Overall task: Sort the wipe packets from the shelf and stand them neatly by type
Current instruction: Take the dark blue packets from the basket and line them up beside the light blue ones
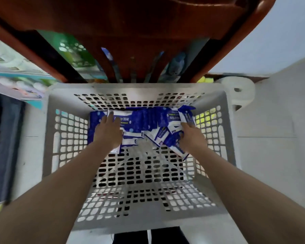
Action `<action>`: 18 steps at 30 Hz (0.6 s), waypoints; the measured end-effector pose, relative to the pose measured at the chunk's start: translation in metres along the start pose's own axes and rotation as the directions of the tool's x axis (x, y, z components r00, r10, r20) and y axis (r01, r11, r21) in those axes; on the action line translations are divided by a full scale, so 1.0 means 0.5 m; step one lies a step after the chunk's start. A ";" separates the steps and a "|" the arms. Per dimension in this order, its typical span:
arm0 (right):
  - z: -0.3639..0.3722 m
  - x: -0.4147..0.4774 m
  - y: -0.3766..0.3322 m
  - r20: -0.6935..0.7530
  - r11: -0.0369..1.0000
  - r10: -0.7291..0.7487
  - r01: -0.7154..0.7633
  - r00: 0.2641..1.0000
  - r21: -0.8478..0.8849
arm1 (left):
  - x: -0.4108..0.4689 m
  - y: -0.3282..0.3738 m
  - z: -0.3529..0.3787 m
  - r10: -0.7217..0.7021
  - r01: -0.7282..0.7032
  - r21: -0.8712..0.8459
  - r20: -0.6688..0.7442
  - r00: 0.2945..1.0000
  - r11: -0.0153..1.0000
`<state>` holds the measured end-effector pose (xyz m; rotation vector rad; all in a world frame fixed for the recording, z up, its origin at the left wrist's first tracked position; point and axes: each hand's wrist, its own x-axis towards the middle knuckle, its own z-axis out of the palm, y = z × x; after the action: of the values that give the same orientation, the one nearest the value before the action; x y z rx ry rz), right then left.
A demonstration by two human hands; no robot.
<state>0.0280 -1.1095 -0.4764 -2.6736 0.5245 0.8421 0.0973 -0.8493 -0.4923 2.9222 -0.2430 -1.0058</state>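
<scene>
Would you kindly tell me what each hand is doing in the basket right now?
Left hand: open, fingers resting flat on the wipe packets.
Right hand: closed round a few small packets.

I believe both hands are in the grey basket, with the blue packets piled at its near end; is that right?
Not quite: the head view shows the packets at the far end of the basket, not the near end. The left hand and right hand are both in it.

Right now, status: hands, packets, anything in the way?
Left hand flat on wipe packets at far end of the basket. Right hand grips a few loose ones. Packets jumbled, not yet stood. No obstruction seen.
</scene>
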 end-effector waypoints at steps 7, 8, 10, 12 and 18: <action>0.061 0.064 0.011 -0.039 0.984 0.081 -0.074 0.996 0.160 | 0.061 -0.003 0.060 -0.039 0.008 -0.254 -0.114 0.993 0.967; 0.064 0.062 0.012 -0.039 0.989 0.059 -0.053 0.997 0.138 | 0.061 -0.002 0.062 -0.056 0.013 -0.281 -0.143 0.988 0.960; 0.072 0.059 0.013 -0.006 0.997 0.025 -0.024 1.000 0.074 | 0.059 -0.001 0.064 -0.094 0.040 -0.311 -0.160 0.983 0.950; 0.075 0.059 0.011 0.005 1.000 0.013 -0.013 1.000 -0.004 | 0.060 -0.001 0.064 -0.117 0.070 -0.283 -0.154 0.981 0.957; 0.054 0.067 0.003 -0.063 0.983 0.034 -0.045 0.997 -0.179 | 0.058 0.007 0.062 -0.127 0.117 -0.071 -0.170 0.977 0.991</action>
<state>0.0396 -1.1093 -0.5175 -2.8700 0.5403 0.8604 0.1002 -0.8571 -0.5342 2.9762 -0.0258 -0.7481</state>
